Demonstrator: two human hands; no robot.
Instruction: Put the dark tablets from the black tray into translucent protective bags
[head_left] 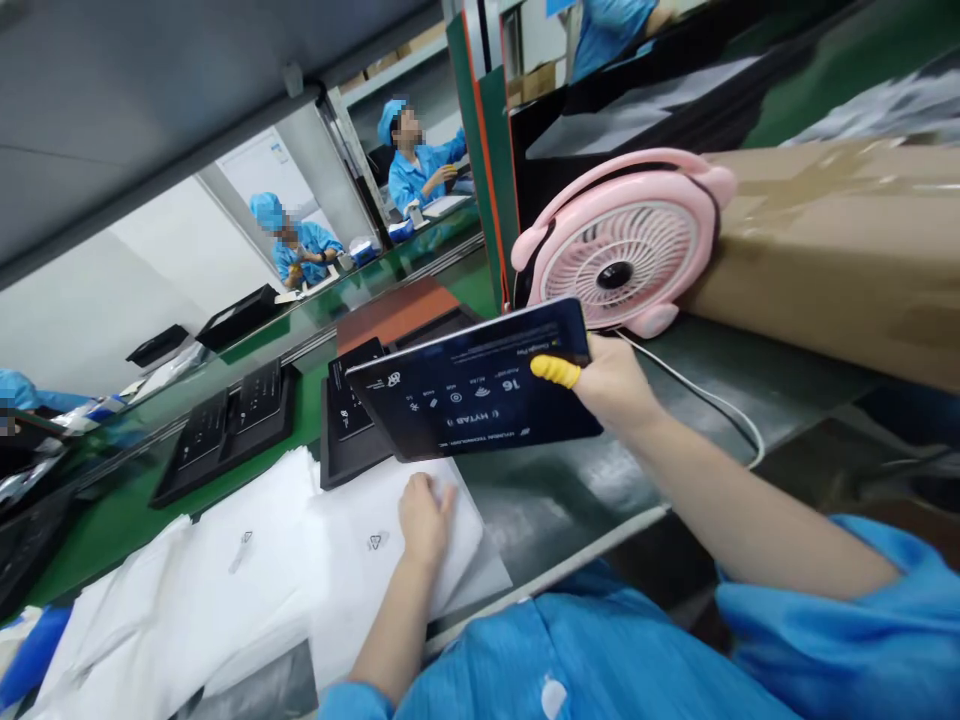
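Observation:
My right hand (611,385) grips the edge of a dark tablet (472,385) with white printing on its back, held tilted above the bench; a yellow finger cot covers the thumb. My left hand (424,520) rests palm down on a stack of white foam bags (247,575), fingers curled at the top bag's edge. Just behind the bags lies a black tray (349,430) with another tablet in it.
A pink desk fan (622,250) stands against a brown cardboard box (840,240) to the right, its white cable (705,395) trailing over the bench. More black trays (225,425) sit on the green conveyor. Workers in blue coats sit across the line.

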